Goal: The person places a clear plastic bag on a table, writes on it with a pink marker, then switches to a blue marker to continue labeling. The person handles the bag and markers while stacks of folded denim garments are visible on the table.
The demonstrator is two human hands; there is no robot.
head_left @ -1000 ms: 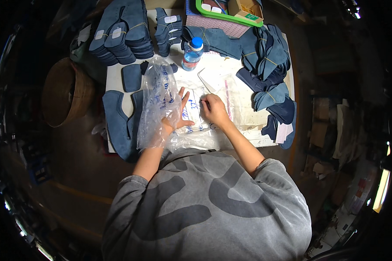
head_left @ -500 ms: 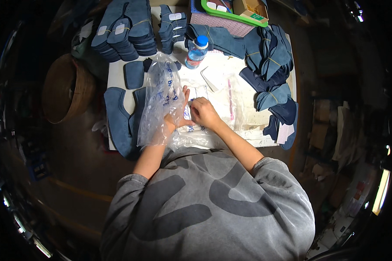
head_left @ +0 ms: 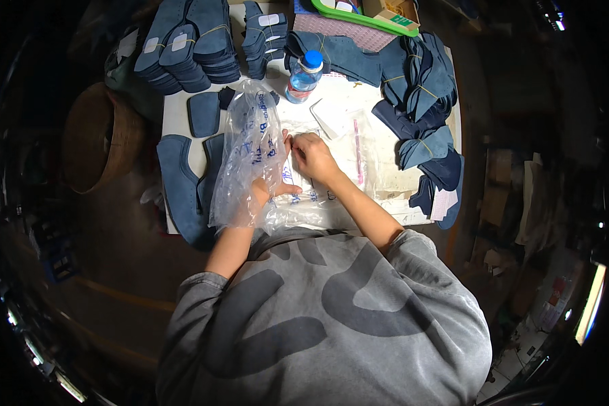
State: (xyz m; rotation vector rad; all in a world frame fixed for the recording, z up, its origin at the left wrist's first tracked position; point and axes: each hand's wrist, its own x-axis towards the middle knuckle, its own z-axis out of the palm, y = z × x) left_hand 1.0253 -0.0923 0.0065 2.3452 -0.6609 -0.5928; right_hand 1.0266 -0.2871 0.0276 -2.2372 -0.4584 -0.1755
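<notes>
Near the middle of the table, my left hand (head_left: 275,185) lies on a flat clear plastic bag (head_left: 369,159) with its thumb and fingers stretched apart. A crumpled clear bag (head_left: 247,152) with blue handwriting covers part of that hand and wrist. Close beside its fingertips, my right hand (head_left: 314,159) is curled, fingertips pressed together over the flat plastic. Whatever they hold, if anything, is hidden. Blue handwriting shows on the plastic between the hands. Beyond them lies a thin, pale bent tool (head_left: 326,120), perhaps tweezers. A blue-capped bottle (head_left: 303,80) stands past it.
Stacks of blue-grey shoe-shaped pieces (head_left: 216,51) fill the far left, and bundled pieces (head_left: 426,84) line the right edge. Single cut pieces (head_left: 177,172) lie at left. A green tray (head_left: 379,26) rests at the back; a round woven basket (head_left: 98,139) stands left of the table.
My right hand has moved slightly away from me, up along the plastic. My left hand stays nearly in place. The whole view has shifted a little.
</notes>
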